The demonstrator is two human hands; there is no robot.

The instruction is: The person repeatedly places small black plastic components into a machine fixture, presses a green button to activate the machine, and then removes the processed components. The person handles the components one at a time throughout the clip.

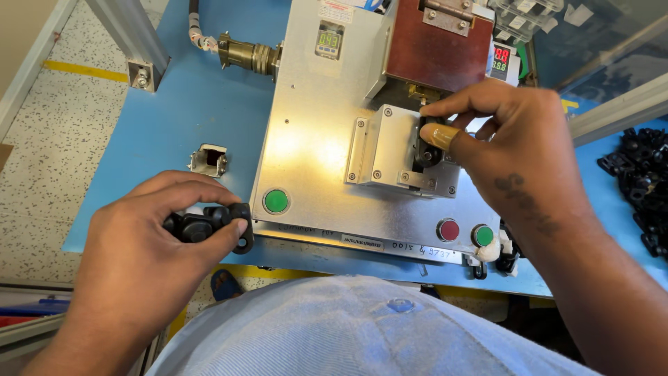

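My left hand (142,240) grips a small black plastic part (212,224) just off the front left corner of a metal machine plate (306,139). My right hand (511,143) reaches into the machine's small metal fixture (390,150), thumb and fingers pinched on a dark part (426,154) seated there, under a brown block (438,45). A finger cot covers the thumb tip.
A green button (275,201) sits at the plate's front left, a red button (448,229) and another green button (482,235) at the front right. A heap of black parts (640,181) lies at the far right. A blue table (174,104) carries a small metal socket (209,160).
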